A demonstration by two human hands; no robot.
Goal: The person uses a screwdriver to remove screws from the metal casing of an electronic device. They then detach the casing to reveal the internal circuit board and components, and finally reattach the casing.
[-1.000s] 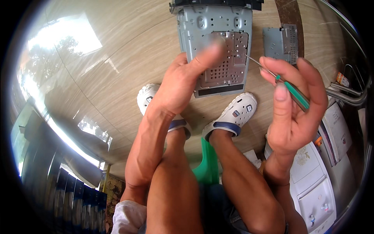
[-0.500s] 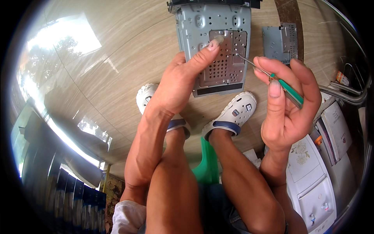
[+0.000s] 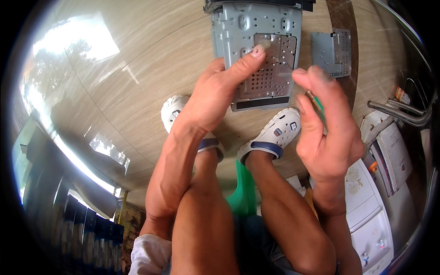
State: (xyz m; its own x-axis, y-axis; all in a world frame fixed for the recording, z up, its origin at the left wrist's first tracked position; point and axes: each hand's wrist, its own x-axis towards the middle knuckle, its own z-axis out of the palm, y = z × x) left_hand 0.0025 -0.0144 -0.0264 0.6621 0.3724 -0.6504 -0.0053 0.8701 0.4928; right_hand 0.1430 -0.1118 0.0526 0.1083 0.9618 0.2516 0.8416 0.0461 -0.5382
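Note:
A grey metal device chassis [image 3: 239, 34] with a dark end at the top stands at the upper middle, with a perforated inner plate [image 3: 268, 80]. My left hand [image 3: 215, 94] grips its left side, thumb lying on the plate. My right hand [image 3: 327, 123], right of the chassis, has curled fingers around a screwdriver [image 3: 319, 104] with a green handle. The thin shaft reaches toward the plate; the fingers hide much of the handle and the tip is hard to make out.
A detached grey metal panel [image 3: 323, 52] lies to the right, near steel tubes [image 3: 394, 112]. A white drawer unit [image 3: 371, 220] and stacked books [image 3: 394, 156] fill the lower right. My white clogs [image 3: 272, 137] rest below the chassis; something green [image 3: 245, 192] sits between my legs.
My right hand has rotated and moved left, its fingers now covering more of the handle. The chassis and my left hand have shifted slightly right and up in the picture.

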